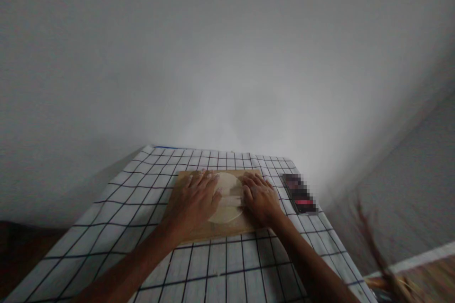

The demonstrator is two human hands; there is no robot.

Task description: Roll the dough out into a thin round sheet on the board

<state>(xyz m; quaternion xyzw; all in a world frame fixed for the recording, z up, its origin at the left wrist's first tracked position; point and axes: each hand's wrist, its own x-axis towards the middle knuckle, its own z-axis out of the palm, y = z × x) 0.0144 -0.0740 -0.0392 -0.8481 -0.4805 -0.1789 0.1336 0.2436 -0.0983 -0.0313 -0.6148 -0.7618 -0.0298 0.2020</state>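
Note:
A thin round sheet of dough (222, 214) lies on a wooden board (199, 233). Across the dough runs a pale rolling pin (230, 201), whose ends are hidden under my hands. My left hand (202, 194) rests palm down over its left end, fingers stretched forward and slightly apart, with white flour on the fingertips. On the other end lies my right hand (260, 196), also palm down, its fingers extended over the pin and the dough's right edge. Neither hand is wrapped round the pin as far as I can see.
A white cloth with dark grid lines (227, 274) covers the table. Right of the board lies a flat rectangular object (300, 194), partly pixelated. Behind the table rises a pale wall (220, 66). Blurred dry branches (373, 236) stand near the floor at right.

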